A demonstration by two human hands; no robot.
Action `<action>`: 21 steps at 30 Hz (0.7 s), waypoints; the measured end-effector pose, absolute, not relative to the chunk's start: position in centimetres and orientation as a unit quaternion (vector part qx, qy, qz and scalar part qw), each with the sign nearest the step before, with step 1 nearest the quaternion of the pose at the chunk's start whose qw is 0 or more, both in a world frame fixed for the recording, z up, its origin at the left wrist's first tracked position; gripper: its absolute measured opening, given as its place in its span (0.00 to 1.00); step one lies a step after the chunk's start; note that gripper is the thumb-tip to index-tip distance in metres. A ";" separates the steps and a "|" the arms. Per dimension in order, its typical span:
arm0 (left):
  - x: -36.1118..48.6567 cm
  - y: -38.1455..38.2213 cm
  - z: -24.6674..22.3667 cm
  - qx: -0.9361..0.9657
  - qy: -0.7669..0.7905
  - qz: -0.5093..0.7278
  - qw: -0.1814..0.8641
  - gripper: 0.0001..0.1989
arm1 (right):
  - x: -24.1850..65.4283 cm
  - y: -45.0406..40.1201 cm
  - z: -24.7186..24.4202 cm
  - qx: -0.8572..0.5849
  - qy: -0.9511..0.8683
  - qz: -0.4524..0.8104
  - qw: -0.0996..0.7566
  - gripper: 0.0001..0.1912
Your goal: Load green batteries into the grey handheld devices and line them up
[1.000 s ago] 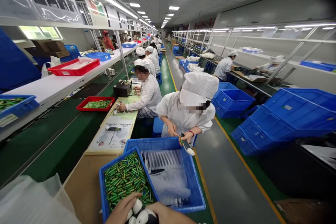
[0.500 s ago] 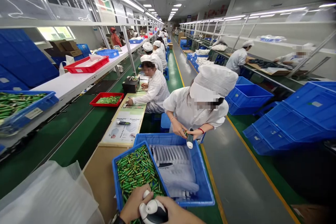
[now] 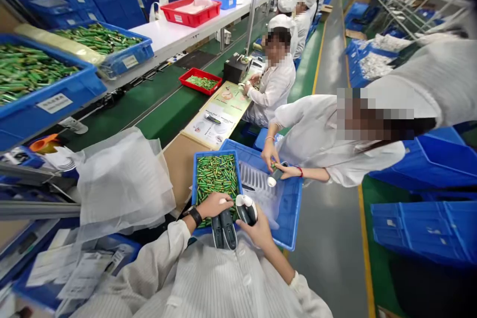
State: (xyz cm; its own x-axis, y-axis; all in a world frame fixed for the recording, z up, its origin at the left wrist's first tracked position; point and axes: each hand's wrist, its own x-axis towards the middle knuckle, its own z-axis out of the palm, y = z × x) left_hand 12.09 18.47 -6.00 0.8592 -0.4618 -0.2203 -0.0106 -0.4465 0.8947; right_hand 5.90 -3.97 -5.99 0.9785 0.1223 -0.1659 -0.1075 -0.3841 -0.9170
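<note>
In the lower middle of the head view, my left hand (image 3: 213,204) is closed over the white ends of two dark handheld devices (image 3: 224,231) with pale edges, lying side by side. My right hand (image 3: 260,228) grips more black-and-white handheld devices (image 3: 246,209), their rounded white ends upward. Both hands are over the near end of a blue bin (image 3: 195,179) full of green batteries (image 3: 216,171). Beside it, a larger blue crate (image 3: 298,203) contains a clear ribbed plastic tray (image 3: 257,176). Across the crate, a co-worker's hands (image 3: 279,169) hold a similar device (image 3: 276,177).
Translucent sheets (image 3: 119,184) lie at my left, above a blue bin of papers (image 3: 74,268). More battery bins (image 3: 130,62) stand on the left shelf. A red tray (image 3: 186,77) sits on the green belt. Blue crates (image 3: 417,231) are at right, across the aisle.
The view has tilted down and turned, bringing my arms and lap into sight. My hands have moved apart, with devices now visible in each. The co-worker still handles a device.
</note>
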 end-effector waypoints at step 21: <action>9.0 26.7 -7.3 0.745 -0.013 -0.261 0.614 0.24 | 6.7 -2.2 -10.1 -0.837 0.006 0.163 0.523 0.18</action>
State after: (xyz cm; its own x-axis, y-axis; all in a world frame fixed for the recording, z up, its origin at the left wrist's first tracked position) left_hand 9.02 26.68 -7.33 0.8633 -0.3392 -0.3737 0.3018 -0.2464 0.9210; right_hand 6.68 -2.24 -10.12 0.9466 0.1610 -0.2793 -0.1804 -0.4535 -0.8728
